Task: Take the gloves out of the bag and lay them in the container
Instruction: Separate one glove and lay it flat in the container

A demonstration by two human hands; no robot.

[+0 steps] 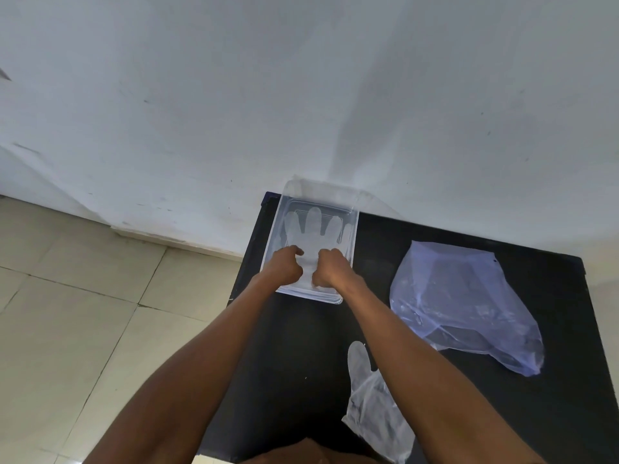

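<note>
A clear plastic container [352, 229] sits at the far left of the black table. Inside it lies a thin translucent glove [314, 226], flat, fingers pointing away from me. My left hand [284, 267] and my right hand [330, 269] are both inside the container at the glove's cuff end, fingers curled down onto it. Whether they pinch the cuff or only press it I cannot tell. A second translucent glove [371, 403] lies on the table near me, partly under my right forearm. The bluish plastic bag [465, 303] lies crumpled to the right.
The black table [294, 363] stands against a white wall [301, 95]. Its left edge runs just beside the container, with beige floor tiles [83, 313] below. The container's clear lid [321, 189] leans back against the wall.
</note>
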